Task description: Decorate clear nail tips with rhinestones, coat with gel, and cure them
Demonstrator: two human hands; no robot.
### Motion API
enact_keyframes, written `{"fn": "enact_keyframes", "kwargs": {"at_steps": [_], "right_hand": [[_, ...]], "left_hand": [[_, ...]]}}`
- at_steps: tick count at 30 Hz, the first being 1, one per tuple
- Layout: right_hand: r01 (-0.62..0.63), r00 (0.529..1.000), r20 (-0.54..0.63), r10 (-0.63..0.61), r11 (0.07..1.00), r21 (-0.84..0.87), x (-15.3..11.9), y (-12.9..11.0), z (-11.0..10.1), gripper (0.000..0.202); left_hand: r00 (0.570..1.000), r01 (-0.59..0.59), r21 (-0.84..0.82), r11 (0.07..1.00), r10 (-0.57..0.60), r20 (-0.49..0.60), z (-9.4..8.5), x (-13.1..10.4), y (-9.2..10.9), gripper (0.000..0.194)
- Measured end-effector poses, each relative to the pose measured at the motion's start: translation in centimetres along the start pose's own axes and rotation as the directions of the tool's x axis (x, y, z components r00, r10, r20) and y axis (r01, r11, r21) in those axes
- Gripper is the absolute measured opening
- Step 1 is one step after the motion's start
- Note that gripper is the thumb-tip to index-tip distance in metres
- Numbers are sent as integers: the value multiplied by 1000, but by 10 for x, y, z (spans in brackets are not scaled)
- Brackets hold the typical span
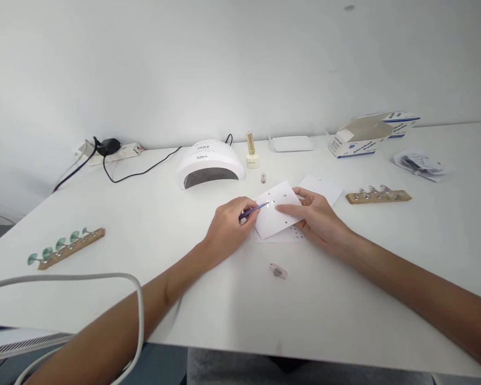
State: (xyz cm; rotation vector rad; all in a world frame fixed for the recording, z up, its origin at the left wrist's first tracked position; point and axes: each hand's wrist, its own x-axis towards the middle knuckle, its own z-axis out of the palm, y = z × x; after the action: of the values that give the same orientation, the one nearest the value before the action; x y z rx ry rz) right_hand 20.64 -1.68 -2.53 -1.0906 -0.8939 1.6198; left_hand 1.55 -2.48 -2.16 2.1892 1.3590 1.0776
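Pinched in my left hand [231, 227] is a slim blue tool, perhaps tweezers [249, 212], its tip touching a white card [273, 218] with small dark marks. My right hand [318, 216] grips the card's right side, thumb on top, fingers underneath. Below the card, a second sheet [282, 236] with rows of small marks lies on the table, and another white sheet [324, 188] is behind my right hand. Nearer me rests a small clear pinkish piece [278, 271]. A similar small piece [263, 177] lies beyond the card.
A white lamp [210, 161] and a gold-capped bottle [252, 152] stand at the back. Wooden holders flank my hands, left [74, 247] and right [379, 197]. Open box [356, 145], packets [419, 163], tray [292, 143] and power strip [122, 153] sit farther back. A white cable [139, 305] crosses near my left forearm.
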Motion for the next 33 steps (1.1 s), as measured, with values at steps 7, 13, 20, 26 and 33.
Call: {"fn": "enact_keyframes", "kwargs": {"at_steps": [7,13,20,26,33], "right_hand": [[20,1000,-7,-20,999,-30,-4,-1,6,20],[24,999,27,-23,998,-53,-7,-1,8,22],[44,999,30,-43,999,-26,-7,-1,9,25],[42,999,18,-41,999,-19,-7,1,8,29],[20,999,38,-20,1000,-9,-9,0,11,29]], "left_hand": [[994,88,65,994,-92,63,2,-2,-2,10],[988,135,47,990,-138,75,3,-2,-1,12],[985,157,26,987,-158,70,2,-1,-1,13],[978,183,14,983,-184,97,1,-1,-1,14],[980,175,12,984,-176,98,3,-1,-3,15]]}}
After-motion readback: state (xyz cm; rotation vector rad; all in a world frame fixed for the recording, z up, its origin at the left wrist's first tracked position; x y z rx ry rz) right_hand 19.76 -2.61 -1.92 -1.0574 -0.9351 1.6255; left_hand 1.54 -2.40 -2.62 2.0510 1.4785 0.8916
